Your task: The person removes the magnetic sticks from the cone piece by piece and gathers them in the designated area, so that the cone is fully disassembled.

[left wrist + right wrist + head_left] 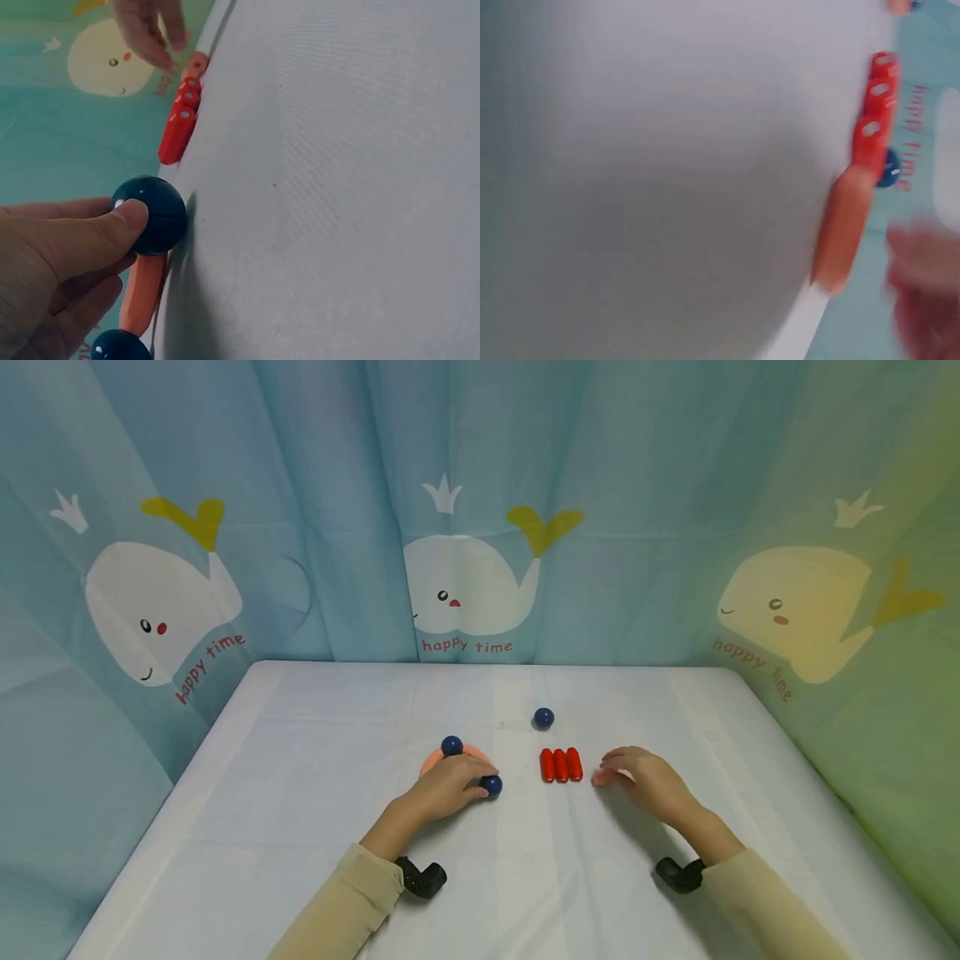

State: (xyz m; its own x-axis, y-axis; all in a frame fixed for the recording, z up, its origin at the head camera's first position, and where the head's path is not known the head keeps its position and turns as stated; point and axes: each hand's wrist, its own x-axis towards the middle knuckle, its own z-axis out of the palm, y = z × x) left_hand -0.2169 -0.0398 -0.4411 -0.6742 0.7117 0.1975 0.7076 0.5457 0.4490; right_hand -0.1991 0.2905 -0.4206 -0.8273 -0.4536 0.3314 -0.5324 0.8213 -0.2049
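My left hand (453, 783) pinches a glossy blue ball (161, 217) between thumb and fingers, close over the white table. Partly hidden behind that hand lies a salmon-coloured curved piece (429, 762), and a second blue ball (452, 745) is at its far edge. To the right, three red capsule-shaped pieces (561, 766) lie side by side in a row. Just right of the row is an orange rounded piece (844, 229). My right hand (645, 781), blurred in its wrist view, hovers beside this piece with relaxed fingers and nothing in its grasp.
A third blue ball (543, 718) sits behind the red row. The white-covered table (300, 877) ends at the back and sides against a blue-green curtain (330, 527) printed with whales. Black wrist devices (425, 878) are worn below both hands.
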